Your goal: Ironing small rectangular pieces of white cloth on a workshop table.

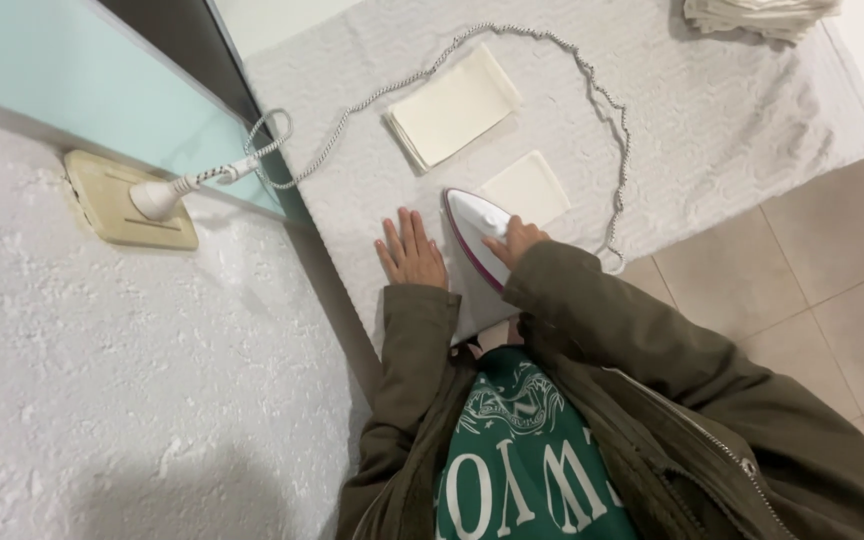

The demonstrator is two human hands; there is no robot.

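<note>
My right hand (514,240) grips the handle of a white iron (474,225) with a dark red edge, resting on the white textured cloth covering the table (712,130). My left hand (410,250) lies flat, fingers spread, on the cloth just left of the iron. A small folded cream cloth (529,187) lies right beyond the iron's tip. A larger stack of folded cream cloths (455,107) sits farther up the table. The iron's braided cord (592,90) loops around both and runs to a plug (167,193) in a wall socket (122,200).
A pile of folded white fabric (757,15) sits at the table's far corner. A rough white wall (132,400) and pale green panel (82,80) are on the left. Beige floor tiles (832,280) lie to the right of the table.
</note>
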